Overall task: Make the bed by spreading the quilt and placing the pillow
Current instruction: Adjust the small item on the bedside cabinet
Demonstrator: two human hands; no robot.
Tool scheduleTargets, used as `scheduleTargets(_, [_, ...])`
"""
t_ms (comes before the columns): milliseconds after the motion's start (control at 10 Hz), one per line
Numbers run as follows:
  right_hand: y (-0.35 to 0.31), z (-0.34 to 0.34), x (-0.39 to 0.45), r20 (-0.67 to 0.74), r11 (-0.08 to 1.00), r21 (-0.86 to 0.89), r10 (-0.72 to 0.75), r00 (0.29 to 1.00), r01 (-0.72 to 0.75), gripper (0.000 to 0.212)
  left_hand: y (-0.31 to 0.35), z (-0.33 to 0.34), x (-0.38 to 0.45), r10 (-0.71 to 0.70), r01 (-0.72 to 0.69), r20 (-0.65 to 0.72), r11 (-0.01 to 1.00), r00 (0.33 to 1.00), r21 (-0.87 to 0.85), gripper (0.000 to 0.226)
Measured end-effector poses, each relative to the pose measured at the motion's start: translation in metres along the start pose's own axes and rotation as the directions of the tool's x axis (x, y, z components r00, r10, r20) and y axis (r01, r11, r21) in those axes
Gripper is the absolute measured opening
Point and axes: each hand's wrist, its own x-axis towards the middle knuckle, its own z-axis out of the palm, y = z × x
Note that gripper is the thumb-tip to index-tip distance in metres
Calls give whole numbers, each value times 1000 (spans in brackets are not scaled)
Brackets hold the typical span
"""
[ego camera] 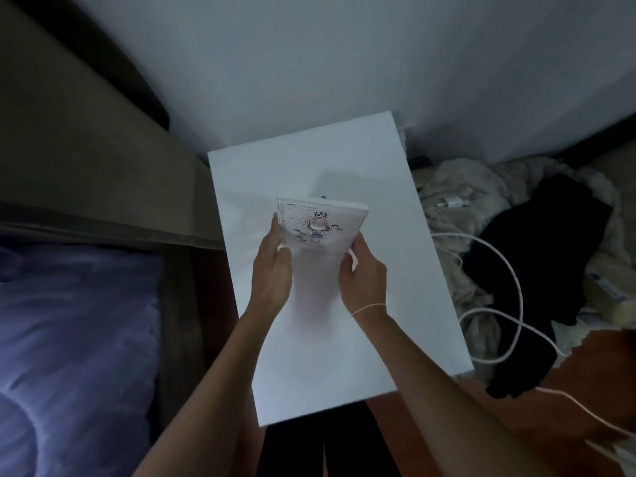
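1. Hands met over a white bedside table (344,339): the left hand (272,270) and right hand (363,275) each gripped a side edge of a small notebook (318,223) with a cartoon figure on its lined cover.
2. Bedding, a purple-blue quilt (75,339), lay rumpled and softly creased on the bed at the left, untouched.
3. A white cable (509,270) looped over heaped clothes (537,242) at the right.
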Motion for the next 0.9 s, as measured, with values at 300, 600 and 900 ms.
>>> scheduleTargets(300, [-47,10,117,95,995,-44,-87,992,92,68,54,-5,71,14,-13,-14,997,1000,75,67])
scheduleTargets(600, [-59,14,151,158,993,-54,-91,983,101,75,63,-3,101,25,-20,-48,995,999,103,68])
scheduleTargets(900, [-49,6,139,242,973,-191,-80,967,129,68,63,-3,92,-10,22,-63,982,998,188,67])
